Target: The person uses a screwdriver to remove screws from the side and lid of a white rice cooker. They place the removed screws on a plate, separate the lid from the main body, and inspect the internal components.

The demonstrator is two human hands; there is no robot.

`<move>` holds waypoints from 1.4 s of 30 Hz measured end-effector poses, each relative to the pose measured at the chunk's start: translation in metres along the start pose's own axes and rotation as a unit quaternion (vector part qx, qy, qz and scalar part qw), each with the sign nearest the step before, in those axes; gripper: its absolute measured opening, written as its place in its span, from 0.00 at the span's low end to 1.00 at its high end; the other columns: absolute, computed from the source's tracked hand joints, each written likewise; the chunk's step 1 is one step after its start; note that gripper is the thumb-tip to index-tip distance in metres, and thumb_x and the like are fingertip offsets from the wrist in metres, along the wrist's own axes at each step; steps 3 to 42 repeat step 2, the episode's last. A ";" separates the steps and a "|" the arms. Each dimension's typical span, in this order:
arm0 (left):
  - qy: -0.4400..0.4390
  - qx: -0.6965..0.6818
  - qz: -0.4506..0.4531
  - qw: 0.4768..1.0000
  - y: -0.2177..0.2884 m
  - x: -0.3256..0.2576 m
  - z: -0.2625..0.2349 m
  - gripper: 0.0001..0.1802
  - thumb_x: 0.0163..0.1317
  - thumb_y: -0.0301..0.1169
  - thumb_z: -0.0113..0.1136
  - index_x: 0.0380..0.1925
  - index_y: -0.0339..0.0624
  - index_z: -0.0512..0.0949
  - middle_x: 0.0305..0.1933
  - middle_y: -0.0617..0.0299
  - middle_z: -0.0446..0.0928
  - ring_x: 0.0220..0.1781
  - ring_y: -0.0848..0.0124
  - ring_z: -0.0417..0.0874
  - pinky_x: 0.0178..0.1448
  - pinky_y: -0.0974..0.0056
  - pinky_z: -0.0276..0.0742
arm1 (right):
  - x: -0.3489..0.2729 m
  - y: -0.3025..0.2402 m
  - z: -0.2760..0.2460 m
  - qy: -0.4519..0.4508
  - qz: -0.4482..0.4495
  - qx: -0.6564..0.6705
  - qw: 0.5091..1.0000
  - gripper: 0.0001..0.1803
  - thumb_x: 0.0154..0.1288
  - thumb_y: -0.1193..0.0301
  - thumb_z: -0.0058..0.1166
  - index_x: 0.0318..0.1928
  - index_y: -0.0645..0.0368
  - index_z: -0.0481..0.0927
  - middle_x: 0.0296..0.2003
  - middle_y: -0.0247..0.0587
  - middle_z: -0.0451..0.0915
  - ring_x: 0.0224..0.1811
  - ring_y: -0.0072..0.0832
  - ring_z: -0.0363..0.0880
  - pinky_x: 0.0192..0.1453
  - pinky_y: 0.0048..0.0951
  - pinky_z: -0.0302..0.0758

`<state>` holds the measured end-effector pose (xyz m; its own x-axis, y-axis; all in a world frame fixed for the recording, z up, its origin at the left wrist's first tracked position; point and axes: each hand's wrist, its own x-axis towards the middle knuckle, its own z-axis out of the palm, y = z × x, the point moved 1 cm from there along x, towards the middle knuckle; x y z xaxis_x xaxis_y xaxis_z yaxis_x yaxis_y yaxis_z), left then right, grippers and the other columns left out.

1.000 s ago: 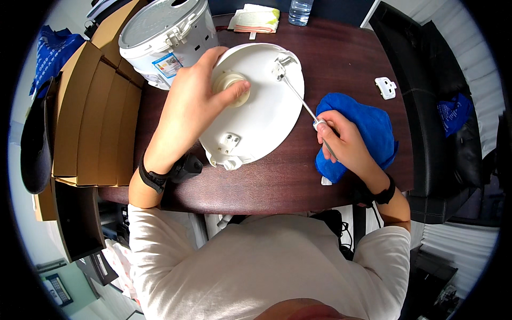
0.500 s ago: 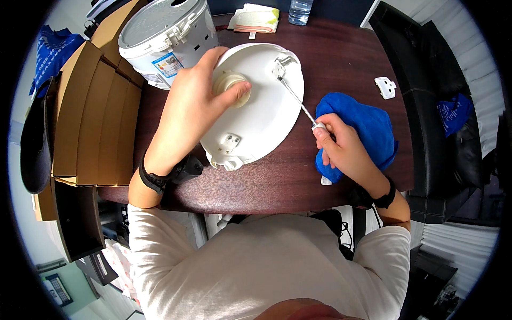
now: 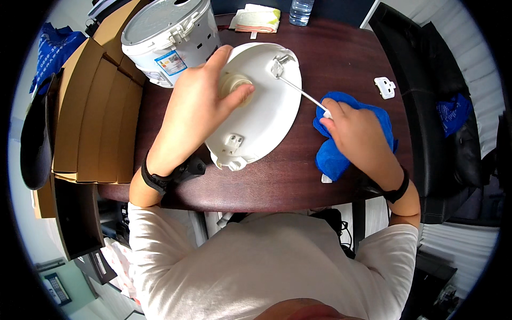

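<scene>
My left hand [image 3: 194, 104] grips a white oval plastic cover [image 3: 269, 120] by its far-left side, thumb over the round cream-coloured piece [image 3: 230, 85] inside it. The cover is tilted, its hollow side showing. In my right hand [image 3: 362, 133] is a screwdriver [image 3: 303, 94], the fingers wrapped round its handle and hiding most of it. Its long metal shaft points up and left, and the tip meets a small white bracket [image 3: 277, 68] near the cover's far end. A matching white bracket [image 3: 234, 141] with screw holes sits near the close end.
A blue cloth [image 3: 333, 160] lies under my right hand. A white bucket-shaped appliance body [image 3: 194, 53] stands at the far left, beside cardboard boxes [image 3: 101, 117]. Further items on the dark table [image 3: 256, 186] are a small white plastic part [image 3: 385, 88], a folded cloth [image 3: 256, 20] and a water bottle [image 3: 301, 12].
My right hand has turned over the screwdriver handle, shifting slightly right and up, so its back now shows. The shaft lies at a flatter angle. The cover has tilted slightly.
</scene>
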<state>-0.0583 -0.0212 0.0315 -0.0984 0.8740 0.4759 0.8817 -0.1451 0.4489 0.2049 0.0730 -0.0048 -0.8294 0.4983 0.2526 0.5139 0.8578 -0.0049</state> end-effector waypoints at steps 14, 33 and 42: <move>0.001 0.001 0.008 1.000 0.001 0.000 0.000 0.29 0.57 0.37 0.71 0.53 0.31 0.73 0.31 0.40 0.82 0.35 0.46 0.86 0.38 0.54 0.81 | 0.003 0.007 -0.009 0.005 -0.027 -0.036 0.999 0.10 0.70 0.67 0.57 0.45 0.58 0.75 0.31 0.40 0.83 0.27 0.34 0.83 0.27 0.32 0.77; 0.001 0.001 0.008 1.000 0.001 0.000 0.000 0.29 0.57 0.37 0.71 0.53 0.31 0.73 0.31 0.40 0.82 0.35 0.46 0.86 0.38 0.54 0.81 | 0.003 0.007 -0.009 0.005 -0.027 -0.036 0.999 0.10 0.70 0.67 0.57 0.45 0.58 0.75 0.31 0.40 0.83 0.27 0.34 0.83 0.27 0.32 0.77; 0.001 0.001 0.008 1.000 0.001 0.000 0.000 0.29 0.57 0.37 0.71 0.53 0.31 0.73 0.31 0.40 0.82 0.35 0.46 0.86 0.38 0.54 0.81 | 0.003 0.007 -0.009 0.005 -0.027 -0.036 0.999 0.10 0.70 0.67 0.57 0.45 0.58 0.75 0.31 0.40 0.83 0.27 0.34 0.83 0.27 0.32 0.77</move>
